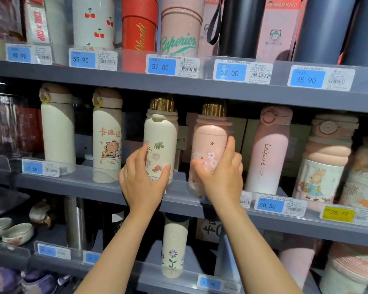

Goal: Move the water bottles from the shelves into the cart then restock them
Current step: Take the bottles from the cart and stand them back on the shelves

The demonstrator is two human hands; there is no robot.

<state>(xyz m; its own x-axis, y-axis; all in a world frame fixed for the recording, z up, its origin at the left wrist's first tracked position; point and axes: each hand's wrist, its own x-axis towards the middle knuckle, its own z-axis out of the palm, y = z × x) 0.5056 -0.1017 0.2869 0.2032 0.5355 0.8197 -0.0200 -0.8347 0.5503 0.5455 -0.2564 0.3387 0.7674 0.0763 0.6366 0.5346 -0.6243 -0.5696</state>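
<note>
A grey shelving unit (179,85) fills the wall in front of this person, three tiers showing, each fronted with a clear rail and blue price tags. On the middle shelf (77,183) stand the bottles that matter here: a cream flowered bottle (160,136) with a gold cap and, just beside it to the right, a pink blossom bottle (209,143) with the same gold cap, both upright and near the shelf's front edge. A pink "Leisure" bottle (268,151) stands further right, a cream bear bottle (107,136) to the left. No cart is in view, so I can't say whether these two are coming off the shelf or going back; with both bottles standing square on the shelf, it looks to me like a grasp just being made or let go. If lifting is next, each bottle must clear the rail and the shelf above without knocking its neighbours. Both forearms reach up and forward, roughly parallel. The left hand (142,179) cups the lower part of the cream bottle, thumb across the front and fingers round the left side. The right hand (221,175) wraps the pink bottle likewise, thumb in front, fingers curled around its right side.
</note>
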